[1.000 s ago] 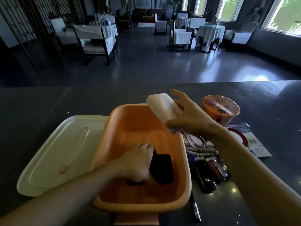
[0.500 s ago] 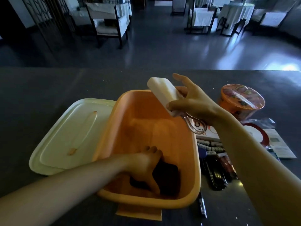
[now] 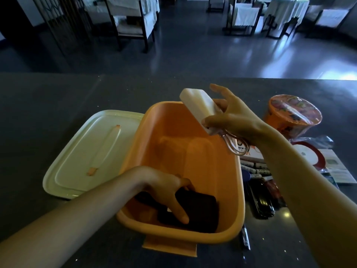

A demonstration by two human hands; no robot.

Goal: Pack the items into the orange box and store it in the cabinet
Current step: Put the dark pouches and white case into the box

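Observation:
The orange box (image 3: 193, 151) stands open on the dark counter in front of me. Inside it, at the near end, my left hand (image 3: 166, 192) presses on a black case (image 3: 201, 209) lying on the box's floor. Over the box's far right rim my right hand (image 3: 233, 117) holds a white power bank (image 3: 197, 103) tilted, with a looped cable (image 3: 231, 144) hanging from it. An orange instant noodle cup (image 3: 293, 117) stands to the right of the box.
The box's pale lid (image 3: 92, 151) lies flat to the left. Right of the box are markers and pens (image 3: 258, 176), a red-rimmed round packet (image 3: 313, 153), a leaflet (image 3: 340, 169) and a pen (image 3: 245, 238) near the front. Beyond the counter are chairs and tables.
My left hand has pushed the black case down toward the near end of the box. My right hand with the power bank has stayed above the far right rim. The view tilted down.

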